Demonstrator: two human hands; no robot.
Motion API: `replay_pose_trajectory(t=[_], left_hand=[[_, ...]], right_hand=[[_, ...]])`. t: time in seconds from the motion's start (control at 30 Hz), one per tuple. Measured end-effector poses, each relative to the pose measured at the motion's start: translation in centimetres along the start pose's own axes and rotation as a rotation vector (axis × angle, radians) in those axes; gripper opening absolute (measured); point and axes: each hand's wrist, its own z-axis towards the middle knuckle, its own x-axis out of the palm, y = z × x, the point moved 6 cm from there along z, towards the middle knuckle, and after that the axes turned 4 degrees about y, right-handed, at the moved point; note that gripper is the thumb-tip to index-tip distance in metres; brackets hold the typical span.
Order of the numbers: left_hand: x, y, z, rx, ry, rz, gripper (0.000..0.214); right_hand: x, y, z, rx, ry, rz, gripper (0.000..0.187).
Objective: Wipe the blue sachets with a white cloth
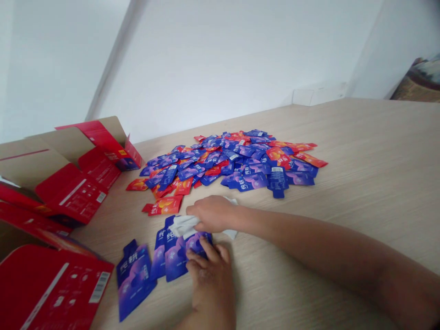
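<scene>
The right hand (213, 214) is clamping a crumpled white cloth (182, 226) and pressing it against a blue-purple foil sachet (196, 243). The left hand (209, 286) is staying apart from it just below, with its fingers (202, 259) spread over the sachet's near edge, apparently pinning it flat so that it cannot slide under the cloth. Beside them, further sachets (134, 279) are lying in a loose row on the wood-grain table (343, 151), their long axes running roughly away from the person and their spouts pointing toward the far wall. Beyond, a heap of blue and red sachets (233, 160) is spreading across the table, and open red cardboard cartons (72, 192) are standing to the left, seemingly within easy reach.
</scene>
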Motion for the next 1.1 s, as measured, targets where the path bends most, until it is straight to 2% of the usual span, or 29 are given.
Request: replay_pose_trajectory(t=[0.1, 0.2, 0.43, 0.53, 0.63, 0.73, 0.87, 0.97, 1.1], left_hand=[[-0.2, 0.1, 0.0, -0.004, 0.002, -0.015, 0.038], [-0.3, 0.2, 0.0, -0.029, -0.012, 0.011, 0.037], [-0.1, 0.1, -0.1, -0.020, -0.062, 0.049, 0.036], [0.0, 0.0, -0.1, -0.004, -0.072, 0.052, 0.035], [0.0, 0.0, -0.1, 0.005, -0.061, 0.048, 0.035], [-0.1, 0.2, -0.1, 0.001, -0.076, 0.058, 0.034], [-0.6, 0.2, -0.2, 0.040, -0.133, 0.069, 0.033], [-0.7, 0.3, -0.2, 0.017, -0.135, 0.069, 0.032], [-0.6, 0.3, -0.2, 0.008, -0.128, 0.072, 0.033]], right_hand=[[0.7, 1.0, 0.0, -0.064, 0.029, 0.007, 0.035], [1.2, 0.8, 0.0, -0.060, 0.040, 0.010, 0.035], [0.9, -3.0, 0.1, 0.127, 0.014, -0.033, 0.035], [0.5, -3.6, 0.1, 0.155, -0.003, -0.032, 0.033], [0.3, -2.8, 0.1, 0.124, -0.018, -0.021, 0.034], [0.6, -1.5, 0.1, 0.061, 0.018, -0.002, 0.035], [0.9, 0.0, 0.1, -0.058, 0.082, 0.003, 0.034], [0.9, 0.8, 0.1, -0.133, 0.071, -0.004, 0.034], [1.2, 0.6, 0.2, -0.109, 0.066, 0.008, 0.034]])
